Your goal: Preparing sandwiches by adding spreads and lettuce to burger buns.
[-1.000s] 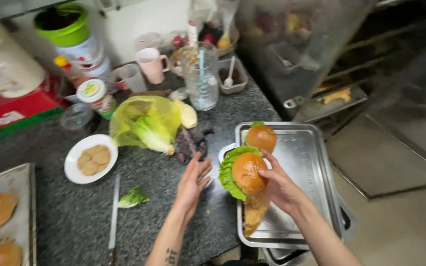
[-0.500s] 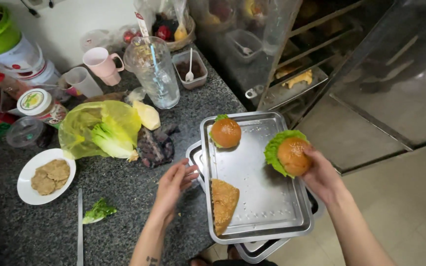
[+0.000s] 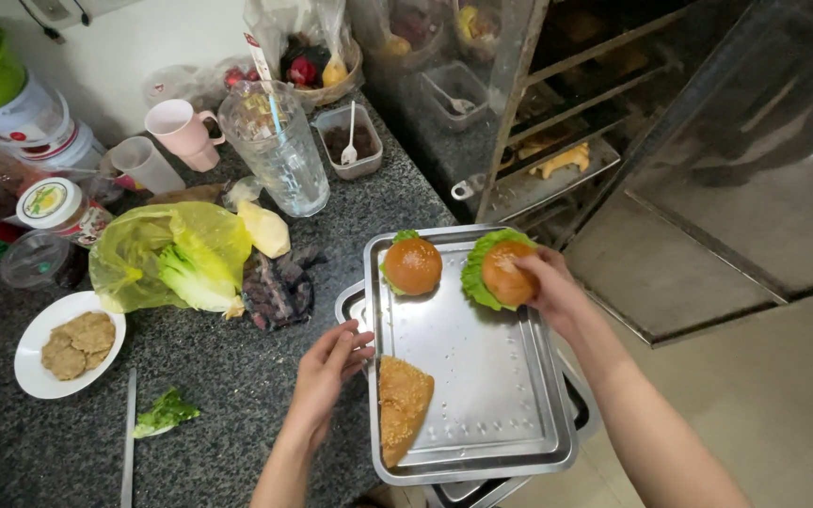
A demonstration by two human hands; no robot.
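My right hand (image 3: 557, 296) grips a sesame-bun burger (image 3: 505, 273) frilled with green lettuce, fingers closed around it at the upper right corner of the metal tray (image 3: 482, 376), right of centre in the frame. A second burger (image 3: 412, 265) sits at the tray's upper left corner, just beside mine, and a lone bun half (image 3: 401, 406) lies along the tray's lower left edge. My left hand (image 3: 326, 367) is open and empty, fingers loosely spread at the tray's left rim, over the speckled stone counter (image 3: 218, 414). Left of centre lies a yellow bag of lettuce (image 3: 167, 259); at far left, a white plate of patties (image 3: 68, 343); above, a glass pitcher (image 3: 273, 146).
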